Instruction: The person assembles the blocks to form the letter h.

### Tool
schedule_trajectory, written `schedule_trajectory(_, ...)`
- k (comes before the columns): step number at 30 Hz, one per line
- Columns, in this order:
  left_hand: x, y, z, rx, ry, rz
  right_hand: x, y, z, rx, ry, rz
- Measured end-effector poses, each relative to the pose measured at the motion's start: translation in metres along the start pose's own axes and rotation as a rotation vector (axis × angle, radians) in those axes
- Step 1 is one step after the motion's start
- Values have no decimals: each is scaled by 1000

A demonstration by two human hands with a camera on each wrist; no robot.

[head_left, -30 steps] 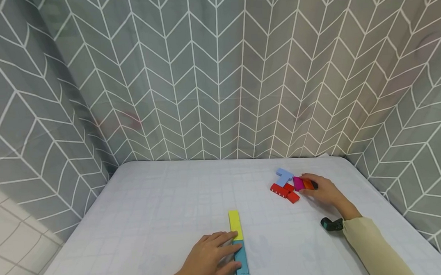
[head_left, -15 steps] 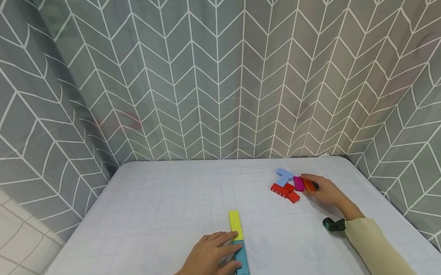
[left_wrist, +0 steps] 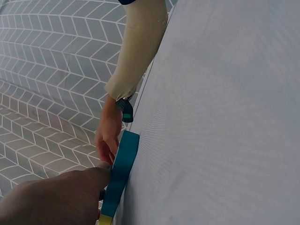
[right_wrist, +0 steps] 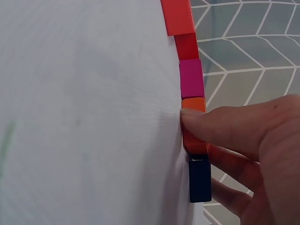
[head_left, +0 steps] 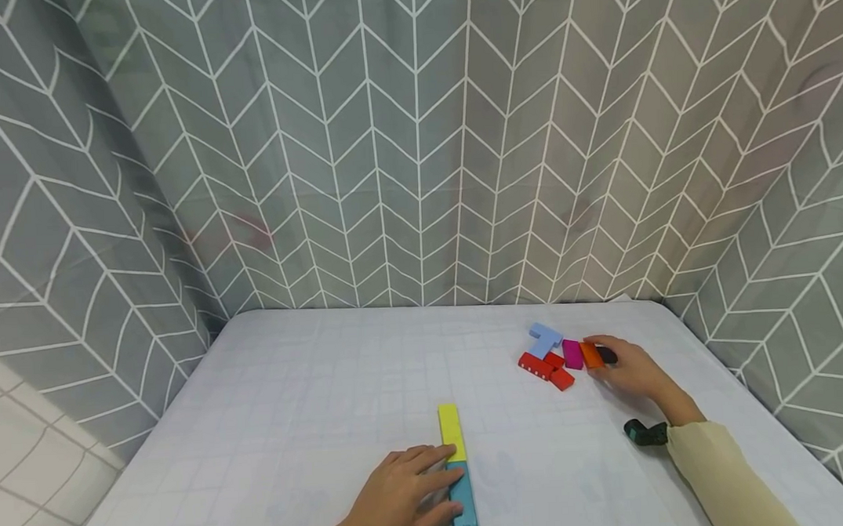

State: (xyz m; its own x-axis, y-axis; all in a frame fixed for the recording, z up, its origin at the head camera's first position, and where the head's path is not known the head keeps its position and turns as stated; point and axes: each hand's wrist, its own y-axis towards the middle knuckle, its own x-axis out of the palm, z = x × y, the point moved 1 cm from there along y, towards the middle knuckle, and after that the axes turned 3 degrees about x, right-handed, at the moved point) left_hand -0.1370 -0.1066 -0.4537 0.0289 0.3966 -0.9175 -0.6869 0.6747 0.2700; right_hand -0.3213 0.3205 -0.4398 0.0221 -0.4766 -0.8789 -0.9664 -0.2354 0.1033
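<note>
In the head view, my left hand rests over a strip of two blocks lying end to end, a yellow block at the far end and a teal-blue block nearer. Its fingers are extended, their tips on the blocks. At the back right, my right hand pinches an orange block between thumb and fingers. Magenta is the block touching one end of the orange one in the right wrist view. A dark navy block sits at its other end, partly under the palm in the head view.
Left of the magenta block lie several red pieces and a light-blue branched piece. A dark device is worn on my right wrist. Behind the white table hangs a grey curtain with white lines.
My right hand has shifted slightly right, its fingertips moving from beside the magenta block onto the orange one. More of the dark block shows now. The left hand stays where it was.
</note>
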Motion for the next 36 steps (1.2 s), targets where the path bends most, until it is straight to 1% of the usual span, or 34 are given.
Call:
schedule_trajectory(4, -1, 0, 1, 7, -7, 3, 1, -1, 3, -8, 25, 31)
schedule_trajectory(10, -1, 0, 1, -26, -11, -25, -3, -4, -2, 24, 50, 68)
schedule_trajectory(13, -1, 0, 1, -41, -12, -40, -3, -5, -5, 35, 55, 66)
schedule_trajectory(18, 0, 0, 1, -45, -15, -47, -3, -5, -5, 35, 58, 64)
schedule_trajectory(28, 0, 0, 1, -53, -16, -57, -1, -6, -7, -8, 56, 45)
schedule_trajectory(36, 1, 1, 1, -57, -9, -58, 0, -8, -10, 5, 55, 25)
